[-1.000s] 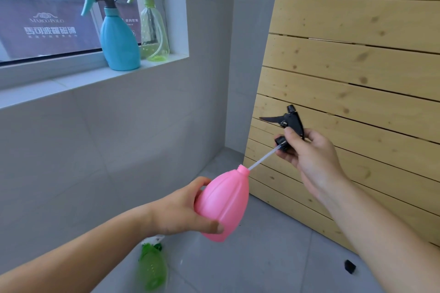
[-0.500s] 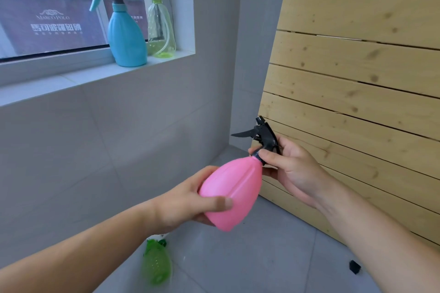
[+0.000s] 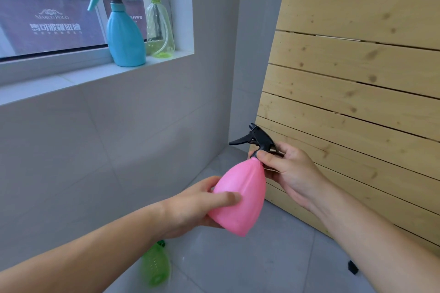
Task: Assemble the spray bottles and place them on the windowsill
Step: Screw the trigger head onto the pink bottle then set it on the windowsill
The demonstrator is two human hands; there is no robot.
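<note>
A plain pink plastic bottle (image 3: 240, 197) is topped by a black trigger sprayer (image 3: 258, 139); knotted pale pine slats (image 3: 357, 74) are seen behind.

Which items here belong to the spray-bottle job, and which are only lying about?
Job: pink bottle in left hand; black trigger head in right hand; blue bottle, clear green bottle, windowsill, green bottle on floor.
Lying about: wooden slats, small black piece.

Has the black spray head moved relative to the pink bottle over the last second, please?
Yes. The black spray head has come down onto the pink bottle neck; its tube, exposed earlier, is now inside.
</note>
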